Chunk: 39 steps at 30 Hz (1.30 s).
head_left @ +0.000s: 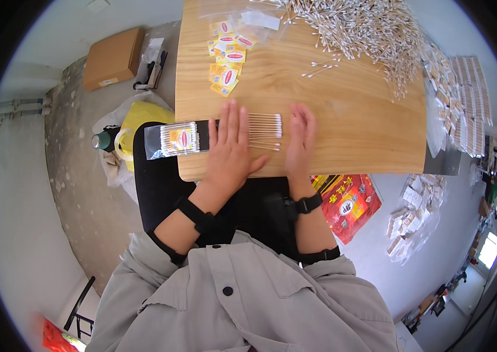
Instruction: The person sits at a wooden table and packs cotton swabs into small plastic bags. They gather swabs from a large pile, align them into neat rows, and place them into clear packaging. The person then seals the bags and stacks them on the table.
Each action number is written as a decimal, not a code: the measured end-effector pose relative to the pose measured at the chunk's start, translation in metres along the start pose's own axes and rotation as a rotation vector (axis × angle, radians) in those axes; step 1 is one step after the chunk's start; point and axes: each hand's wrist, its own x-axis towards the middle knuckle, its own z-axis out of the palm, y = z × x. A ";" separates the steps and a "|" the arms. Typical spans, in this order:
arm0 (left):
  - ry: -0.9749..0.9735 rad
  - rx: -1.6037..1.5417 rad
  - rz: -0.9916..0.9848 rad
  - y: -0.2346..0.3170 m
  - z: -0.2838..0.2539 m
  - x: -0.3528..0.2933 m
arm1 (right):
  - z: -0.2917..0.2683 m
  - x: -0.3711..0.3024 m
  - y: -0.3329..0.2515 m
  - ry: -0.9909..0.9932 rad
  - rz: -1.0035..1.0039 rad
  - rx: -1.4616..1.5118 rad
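Note:
My left hand (229, 146) lies flat, fingers stretched out, over a row of cotton swabs (267, 125) on the wooden table. Their white tips stick out to its right in a neat line, with a couple of swabs slightly apart on the near side. Just past those tips is my right hand (300, 141), held on edge, fingers extended and somewhat blurred, with nothing visible in it. Left of my left hand, a clear packet of cotton swabs (180, 139) with a yellow and white card rests on a black strip at the table edge. My palm hides the swabs' other ends.
Small yellow cards (225, 75) lie scattered on the wooden table (354, 117). A big heap of loose swabs (371, 29) covers the far right. Bundled packs (465, 100) sit beyond the right edge. A red bag (348, 205) and a cardboard box (113, 58) are lower down.

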 end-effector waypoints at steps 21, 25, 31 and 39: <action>0.001 -0.051 0.087 -0.001 0.008 0.000 | 0.013 0.007 0.001 -0.225 -0.104 -0.143; 0.010 -0.070 0.049 -0.004 0.003 -0.003 | 0.014 0.010 0.016 -0.123 -0.067 0.045; -0.043 -0.009 0.064 0.000 -0.002 -0.010 | 0.026 -0.001 0.013 -0.121 -0.185 -0.268; -0.101 0.197 -0.018 -0.029 -0.014 -0.031 | 0.071 -0.023 0.015 -0.165 -0.223 -0.370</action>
